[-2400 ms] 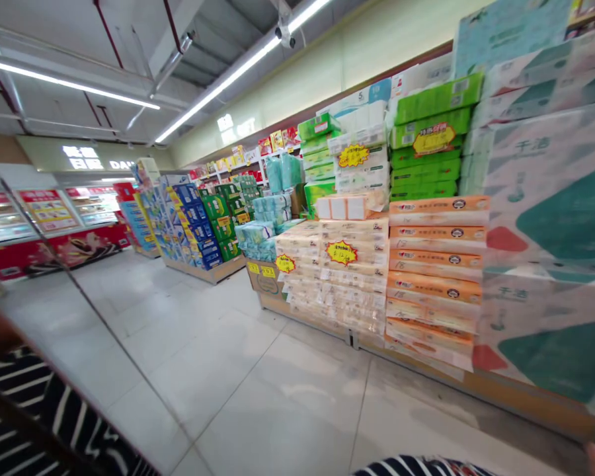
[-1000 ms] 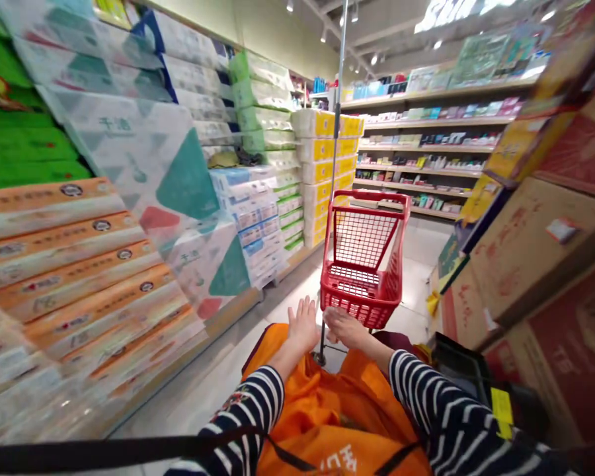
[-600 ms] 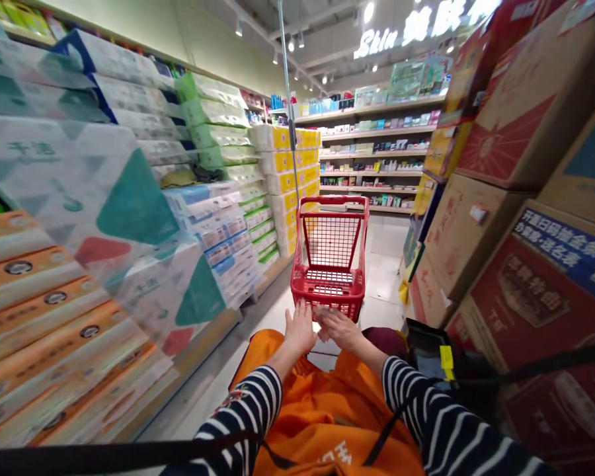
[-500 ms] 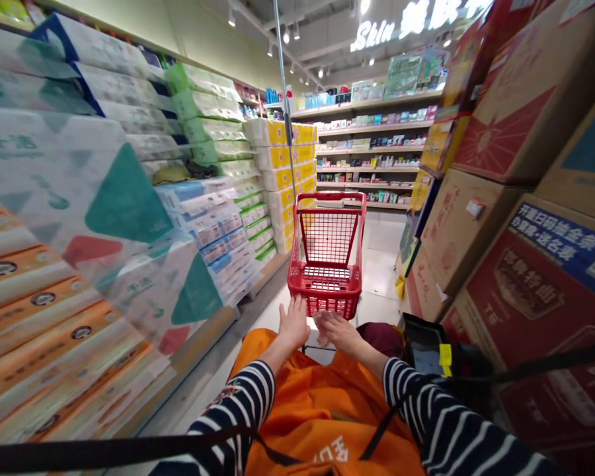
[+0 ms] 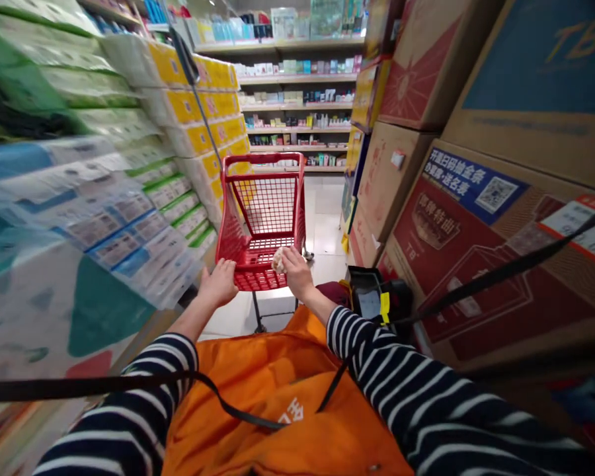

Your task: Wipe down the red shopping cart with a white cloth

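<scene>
I have the cart [image 5: 258, 279] straight ahead in the aisle, upright, its basket open toward me. The left hand [image 5: 219, 283] is closed over the near left corner of its rim, thumb out of my sight. The right hand [image 5: 296, 270] has thumb and fingers pinched together on a pale, crumpled wad [image 5: 278, 260] at the near right of the rim. I can't tell from here whether the wad actually presses on the plastic.

I judge the step in hand to be wiping the basket's near edge, the left hand steadying and the right working. The next move, as I read it, calls for keeping that left hold firm and drawing the wad along the rim without letting it slip; the cart could roll if I push too hard.

Against half a second ago, both hands have gone from hanging loose and close together, short of the basket, to standing well apart at its edge. The cart now sits farther left and nearer in my view, and the camera has tipped down, losing the lit sign. The boxes [image 5: 441, 238] on the right loom closer, while the tissue packs [image 5: 183, 211] on the left and the far shelves [image 5: 300, 80] still frame the aisle.
</scene>
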